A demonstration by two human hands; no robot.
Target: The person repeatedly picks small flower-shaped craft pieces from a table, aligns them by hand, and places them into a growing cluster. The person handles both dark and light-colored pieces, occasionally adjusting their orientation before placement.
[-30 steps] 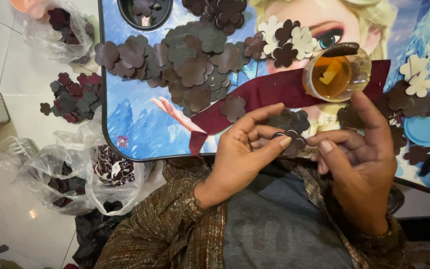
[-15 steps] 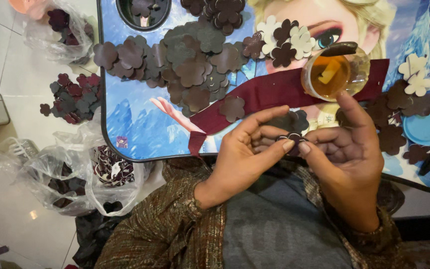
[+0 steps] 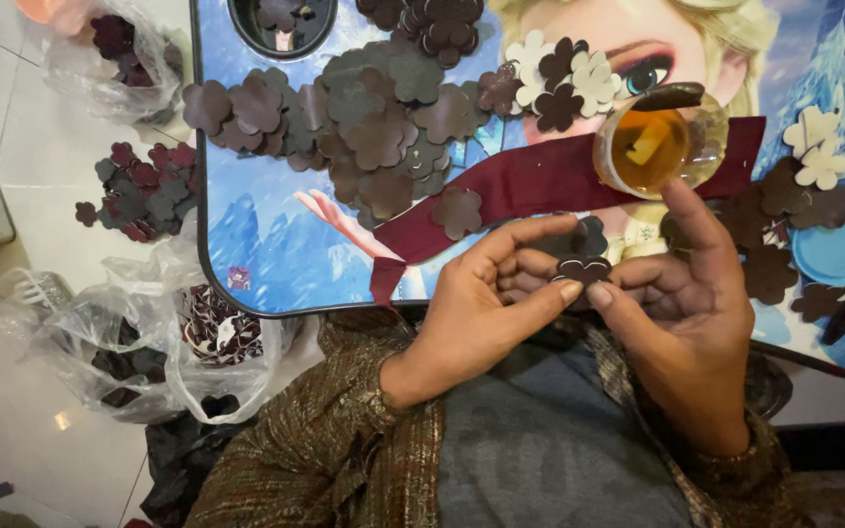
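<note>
Both sets of my fingers are pinched on one small dark flower-shaped cutout [image 3: 583, 268], which I hold just above my lap at the near edge of the counter [image 3: 266, 220]. My left hand [image 3: 481, 308] grips it with thumb and forefinger from the left; my right hand [image 3: 682, 313] meets it from the right, thumb tips almost touching. Just beyond lies a maroon fabric strip [image 3: 530, 186], and on it a clear cup of amber liquid [image 3: 659, 145]. Farther out, a heap of brown flower cutouts [image 3: 364, 117] spreads over the counter. Plastic bags [image 3: 139, 342] of more pieces sit on the floor to my left.
</note>
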